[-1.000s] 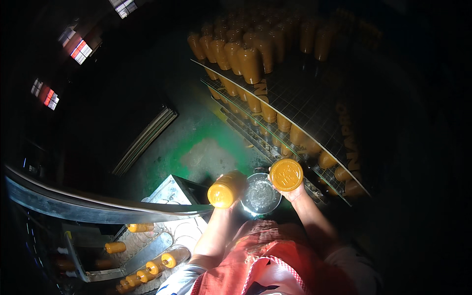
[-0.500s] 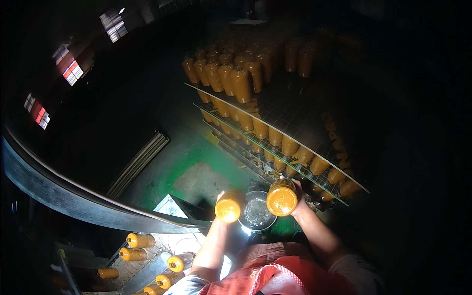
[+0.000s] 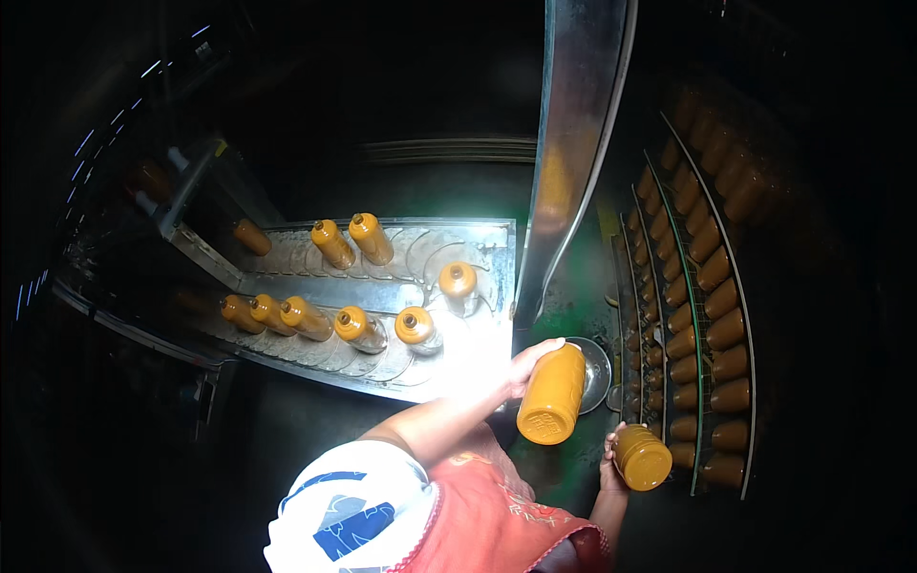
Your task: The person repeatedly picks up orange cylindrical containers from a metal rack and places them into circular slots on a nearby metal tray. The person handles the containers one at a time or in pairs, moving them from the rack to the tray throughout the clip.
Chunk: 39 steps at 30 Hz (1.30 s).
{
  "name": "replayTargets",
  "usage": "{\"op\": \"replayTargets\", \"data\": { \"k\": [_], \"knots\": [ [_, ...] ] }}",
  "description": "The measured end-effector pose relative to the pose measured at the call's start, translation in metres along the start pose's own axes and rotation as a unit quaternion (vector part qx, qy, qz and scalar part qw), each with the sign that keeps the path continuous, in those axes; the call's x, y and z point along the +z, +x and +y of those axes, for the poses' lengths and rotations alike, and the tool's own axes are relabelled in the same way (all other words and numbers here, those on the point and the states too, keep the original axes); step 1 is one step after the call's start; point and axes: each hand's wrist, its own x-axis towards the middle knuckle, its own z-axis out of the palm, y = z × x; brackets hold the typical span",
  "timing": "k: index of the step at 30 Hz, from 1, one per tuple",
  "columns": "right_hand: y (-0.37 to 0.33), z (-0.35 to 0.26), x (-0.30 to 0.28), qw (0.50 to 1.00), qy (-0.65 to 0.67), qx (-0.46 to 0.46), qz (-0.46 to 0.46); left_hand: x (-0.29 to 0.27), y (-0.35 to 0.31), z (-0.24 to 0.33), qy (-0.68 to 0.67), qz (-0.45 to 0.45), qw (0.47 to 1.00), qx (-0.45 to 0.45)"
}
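Note:
My left hand is closed round an amber-orange bottle, held tilted with its base toward me. Lower and to the right, my right hand grips another orange bottle, its base also facing me. Behind the left bottle a round metal dish shows in part. The nearest standing bottle on the conveyor at the left is orange on top and clearer below, apart from both hands.
A chain conveyor carries several upright orange bottles in two rows, brightly lit at its near end. A metal post rises beside it. At the right, a multi-level rack holds rows of orange bottles.
My view has swung left, bringing the conveyor to the middle and the rack to the right. Both hands still hold their bottles; my right hand now sits lower and farther right.

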Motion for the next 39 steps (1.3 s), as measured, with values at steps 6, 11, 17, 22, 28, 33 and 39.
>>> {"op": "replayTargets", "data": {
  "k": [6, 11, 17, 22, 28, 33, 39],
  "knots": [
    [-0.075, 0.033, -0.022, 0.999, 0.027, 0.024, -0.002, -0.080, -0.110, 0.039, 0.099, 0.055, 0.964, 0.241],
    [-0.073, 0.082, -0.002, 0.998, -0.053, 0.041, -0.013, -0.115, -0.279, 0.163, 0.224, 0.276, 0.802, 0.480],
    [-0.008, 0.151, 0.032, 0.959, -0.282, -0.008, -0.039, -0.247, -0.444, 0.332, 0.325, 0.535, 0.489, 0.608],
    [0.091, 0.337, 0.127, 0.918, -0.360, -0.121, 0.113, -0.410, -0.470, 0.450, 0.400, 0.710, 0.311, 0.489],
    [0.231, 0.523, 0.179, 0.761, -0.635, -0.127, 0.035, -0.600, -0.412, 0.512, 0.452, 0.709, 0.313, 0.441],
    [0.367, 0.675, 0.149, 0.466, -0.851, -0.153, -0.188, -0.681, -0.405, 0.522, 0.448, 0.621, 0.406, 0.499],
    [0.456, 0.773, 0.030, 0.309, -0.913, -0.125, -0.236, -0.593, -0.438, 0.476, 0.534, 0.646, 0.343, 0.424]
  ]
}}
